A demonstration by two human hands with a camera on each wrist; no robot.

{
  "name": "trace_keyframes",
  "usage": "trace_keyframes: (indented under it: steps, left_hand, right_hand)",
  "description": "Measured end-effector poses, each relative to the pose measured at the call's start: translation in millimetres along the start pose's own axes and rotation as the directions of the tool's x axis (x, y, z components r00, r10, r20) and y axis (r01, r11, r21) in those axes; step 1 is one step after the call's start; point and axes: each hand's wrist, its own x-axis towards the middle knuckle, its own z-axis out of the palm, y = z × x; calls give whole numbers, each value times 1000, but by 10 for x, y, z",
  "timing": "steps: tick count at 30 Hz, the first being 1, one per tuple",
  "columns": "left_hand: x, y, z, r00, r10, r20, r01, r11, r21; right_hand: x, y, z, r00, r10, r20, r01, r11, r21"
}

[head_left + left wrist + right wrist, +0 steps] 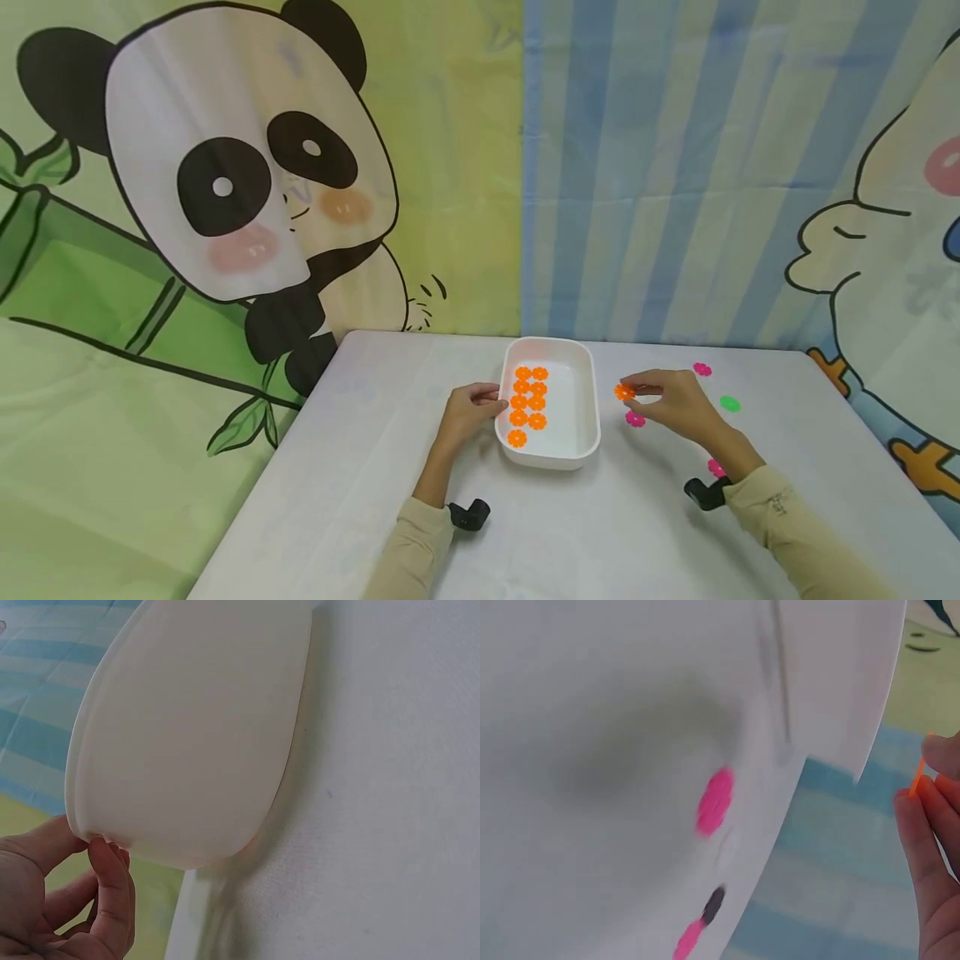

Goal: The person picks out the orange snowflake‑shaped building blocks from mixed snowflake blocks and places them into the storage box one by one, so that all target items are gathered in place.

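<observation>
A white oblong tray [573, 408] stands on the table with several orange flower-shaped discs [537, 402] in two columns along its left side. My left hand [467, 417] pinches the tray's left rim between thumb and fingers; the left wrist view shows the tray's outer wall [195, 735] above these fingers. To the right of the tray, my right hand [678, 407] holds one more orange flower-shaped disc [624, 392] by its edges. Seen edge-on in the right wrist view, this disc [921, 766] sits between the thumb and fingertips, raised above the table.
Pink flower-shaped discs [702, 369] lie scattered on the right of the table, one [635, 419] just below the right hand. A green disc [731, 404] lies farther right. The right wrist view also shows a dark piece [714, 904] beside a pink one. Printed curtains hang behind the table.
</observation>
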Motion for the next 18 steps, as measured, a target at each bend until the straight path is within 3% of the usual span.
trace_keyframes:
  steps: [7, 12, 18]
  left_hand:
    - [6, -3, -5, 1000, -14, -10, 14, 1000, 17]
    - [-5, 0, -10, 1000, -9, -4, 9, 1000, 14]
    - [6, -13, 0, 1000, 8, 4, -8, 1000, 8]
  right_hand:
    - [255, -329, 406, 997, -11, 81, 3, 996, 93]
    - [315, -446, 713, 985, -92, 149, 72, 988, 134]
    - [338, -534, 941, 961, -122, 246, 106, 991, 77]
